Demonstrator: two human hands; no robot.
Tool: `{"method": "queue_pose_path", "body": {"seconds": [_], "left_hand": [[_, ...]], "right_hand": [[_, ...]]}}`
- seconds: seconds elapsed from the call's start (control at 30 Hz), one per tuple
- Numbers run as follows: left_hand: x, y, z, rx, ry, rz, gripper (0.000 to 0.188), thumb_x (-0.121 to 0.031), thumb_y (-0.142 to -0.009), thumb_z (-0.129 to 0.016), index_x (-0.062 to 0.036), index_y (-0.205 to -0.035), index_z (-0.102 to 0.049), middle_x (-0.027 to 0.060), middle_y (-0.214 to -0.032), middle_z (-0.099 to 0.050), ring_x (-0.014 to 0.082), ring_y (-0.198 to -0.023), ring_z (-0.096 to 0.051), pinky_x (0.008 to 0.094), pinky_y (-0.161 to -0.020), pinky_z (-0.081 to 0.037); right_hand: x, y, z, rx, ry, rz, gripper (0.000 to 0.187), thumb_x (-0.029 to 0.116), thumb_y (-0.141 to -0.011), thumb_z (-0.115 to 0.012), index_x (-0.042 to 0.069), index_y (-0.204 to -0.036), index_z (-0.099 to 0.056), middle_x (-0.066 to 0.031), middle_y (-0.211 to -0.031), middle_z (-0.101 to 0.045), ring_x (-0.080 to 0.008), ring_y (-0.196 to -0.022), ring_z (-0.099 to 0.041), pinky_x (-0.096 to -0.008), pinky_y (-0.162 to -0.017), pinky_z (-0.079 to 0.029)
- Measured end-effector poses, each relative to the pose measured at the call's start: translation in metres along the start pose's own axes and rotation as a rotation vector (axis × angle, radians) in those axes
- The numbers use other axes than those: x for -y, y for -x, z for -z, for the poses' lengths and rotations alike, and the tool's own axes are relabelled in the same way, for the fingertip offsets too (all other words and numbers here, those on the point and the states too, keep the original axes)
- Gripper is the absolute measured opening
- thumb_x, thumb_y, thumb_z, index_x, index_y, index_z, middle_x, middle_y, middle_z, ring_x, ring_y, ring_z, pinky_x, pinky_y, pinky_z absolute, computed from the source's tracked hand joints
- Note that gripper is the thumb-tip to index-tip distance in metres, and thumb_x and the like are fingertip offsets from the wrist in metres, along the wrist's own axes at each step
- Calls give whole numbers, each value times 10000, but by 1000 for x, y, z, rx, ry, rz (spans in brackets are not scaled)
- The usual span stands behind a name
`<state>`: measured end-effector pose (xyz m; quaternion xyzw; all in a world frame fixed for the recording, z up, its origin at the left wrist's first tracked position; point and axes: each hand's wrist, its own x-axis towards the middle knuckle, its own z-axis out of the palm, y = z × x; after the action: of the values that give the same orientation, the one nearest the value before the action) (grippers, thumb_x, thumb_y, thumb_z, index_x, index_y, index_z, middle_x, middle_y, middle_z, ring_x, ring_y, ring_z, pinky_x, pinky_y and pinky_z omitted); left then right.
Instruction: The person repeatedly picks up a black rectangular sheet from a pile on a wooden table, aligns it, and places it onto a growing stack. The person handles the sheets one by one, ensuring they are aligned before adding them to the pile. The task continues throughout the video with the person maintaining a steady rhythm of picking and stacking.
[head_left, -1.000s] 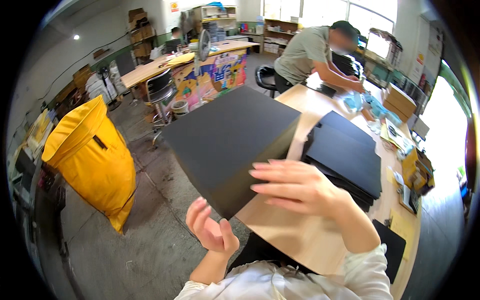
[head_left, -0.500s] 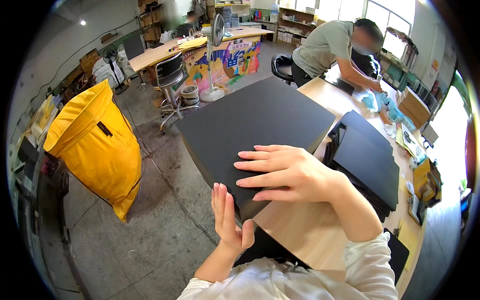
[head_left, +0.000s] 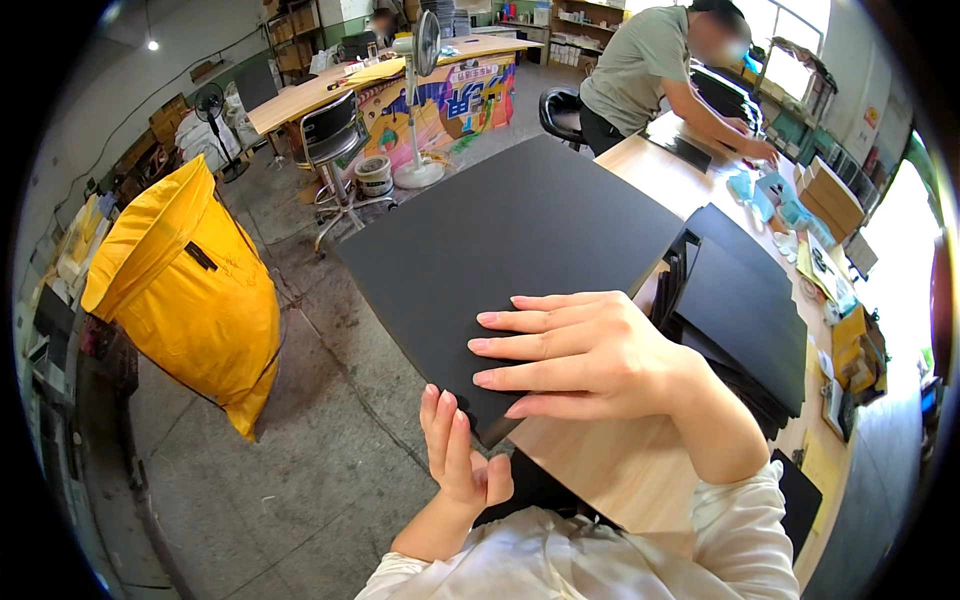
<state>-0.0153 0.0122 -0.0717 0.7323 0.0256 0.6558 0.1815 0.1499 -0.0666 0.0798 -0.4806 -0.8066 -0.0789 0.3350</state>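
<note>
A large, flat black board with a matt face lies in front of me over the near left part of the wooden table. Some thickness shows below its right edge, but how many pieces lie there I cannot tell. My right hand rests flat on its near part, palm down and fingers spread. At its near left edge, my left hand is held upright with straight fingers touching or very close to the edge, thumb bent toward me. To the right, a pile of black boards sits slightly fanned on the table.
A tall yellow sack stands on the floor at the left. Beyond the board are a swivel chair, a bucket and a standing fan. A co-worker leans over the far end of the wooden table.
The board's left corner has swung outward to the left, and its left side face no longer shows. Both hands keep nearly the same places. The co-worker's arms have shifted a little.
</note>
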Motion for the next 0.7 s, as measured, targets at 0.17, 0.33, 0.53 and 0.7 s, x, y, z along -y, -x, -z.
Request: {"method": "queue_pose_path", "body": {"seconds": [0.17, 0.33, 0.53, 0.7], "left_hand": [[0, -4, 1, 63, -73, -40, 581, -292, -1004, -389, 104, -1424, -323, 296, -1487, -327, 462, -1377, -349, 577, -1131, -296], [1, -11, 0, 42, -71, -33, 607, -332, -1004, -375, 93, -1432, -314, 290, -1502, -303, 455, -1383, -343, 574, -1143, -262], [-7, -41, 4, 51, -76, 44, 648, -379, -964, -389, 89, -1411, -366, 316, -1410, -434, 477, -1329, -420, 585, -1136, -251], [-10, -49, 1, 71, -68, 72, 667, -394, -967, -372, 93, -1422, -360, 314, -1391, -464, 465, -1325, -434, 583, -1137, -243]], "right_hand": [[0, 0, 0, -5, 1, -4, 270, 244, -838, -733, 94, -1063, -737, -104, -1131, -707, -268, -1112, -654, -422, -973, -521], [1, -5, 4, 13, -122, -112, 223, 238, -853, -718, 87, -1014, -751, -110, -1049, -728, -276, -1077, -670, -409, -966, -524], [3, -15, 16, 54, -396, -331, 199, 242, -899, -672, 82, -974, -763, -124, -1026, -727, -290, -1074, -664, -389, -979, -515], [3, -14, 15, 51, -437, -401, 222, 260, -930, -624, 98, -978, -769, -121, -1035, -723, -292, -1076, -662, -376, -993, -505]]}}
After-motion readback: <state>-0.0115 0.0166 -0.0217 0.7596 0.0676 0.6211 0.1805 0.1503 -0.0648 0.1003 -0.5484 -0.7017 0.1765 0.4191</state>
